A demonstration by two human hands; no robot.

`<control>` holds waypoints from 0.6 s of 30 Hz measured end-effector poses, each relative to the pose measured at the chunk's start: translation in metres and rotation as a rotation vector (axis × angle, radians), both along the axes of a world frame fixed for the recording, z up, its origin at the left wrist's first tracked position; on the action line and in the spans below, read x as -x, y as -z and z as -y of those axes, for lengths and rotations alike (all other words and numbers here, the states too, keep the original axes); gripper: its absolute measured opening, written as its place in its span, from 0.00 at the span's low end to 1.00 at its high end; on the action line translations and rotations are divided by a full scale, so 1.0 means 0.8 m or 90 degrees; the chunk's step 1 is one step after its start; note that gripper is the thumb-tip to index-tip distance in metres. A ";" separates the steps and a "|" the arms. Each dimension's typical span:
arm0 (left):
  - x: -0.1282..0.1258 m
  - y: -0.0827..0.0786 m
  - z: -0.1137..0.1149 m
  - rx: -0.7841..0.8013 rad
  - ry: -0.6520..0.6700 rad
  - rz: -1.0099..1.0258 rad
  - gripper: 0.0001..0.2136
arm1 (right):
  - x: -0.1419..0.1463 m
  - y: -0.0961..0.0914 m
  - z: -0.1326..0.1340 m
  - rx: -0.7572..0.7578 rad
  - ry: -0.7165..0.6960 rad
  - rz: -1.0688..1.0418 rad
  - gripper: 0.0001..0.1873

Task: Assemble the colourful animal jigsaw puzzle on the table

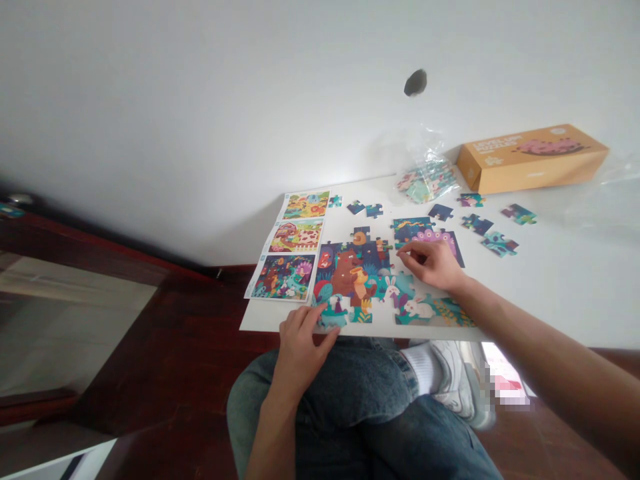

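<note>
On the white table a partly joined jigsaw puzzle (345, 273) shows a bear, a fox-like animal and rabbits. My left hand (305, 337) is open at the table's front edge, its fingertips touching the lower left puzzle pieces (334, 315). Over the right part of the puzzle, my right hand (431, 263) is closed with thumb and index finger together; whatever they may hold is too small to make out. Just beyond that hand lies a joined section (413, 227) with a pink-purple fan of feathers, partly covered by it. White table shows between the joined sections.
A picture sheet (290, 243) lies left of the puzzle. Loose pieces (475, 223) are scattered behind and to the right. Against the wall are a clear bag of pieces (429, 180) and an orange puzzle box (533, 160). My crossed legs (360, 383) are below the table edge.
</note>
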State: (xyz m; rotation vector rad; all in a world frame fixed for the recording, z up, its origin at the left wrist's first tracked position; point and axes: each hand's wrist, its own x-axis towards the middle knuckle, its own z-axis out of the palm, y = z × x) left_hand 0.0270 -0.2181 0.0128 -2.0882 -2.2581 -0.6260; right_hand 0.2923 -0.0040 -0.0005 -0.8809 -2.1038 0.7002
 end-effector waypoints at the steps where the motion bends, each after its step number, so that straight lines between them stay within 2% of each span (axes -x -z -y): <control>1: 0.000 0.000 0.002 0.000 -0.001 -0.007 0.17 | 0.000 0.000 0.000 -0.001 0.000 0.000 0.11; 8: 0.000 0.005 0.015 -0.066 -0.004 -0.046 0.16 | -0.002 0.001 0.000 -0.009 0.001 0.001 0.11; 13: -0.005 0.007 0.024 -0.080 0.054 -0.011 0.08 | 0.000 -0.002 0.001 -0.012 0.009 -0.001 0.11; 18: -0.005 0.006 0.033 -0.033 0.079 -0.032 0.18 | -0.001 -0.005 0.002 -0.007 0.010 0.006 0.12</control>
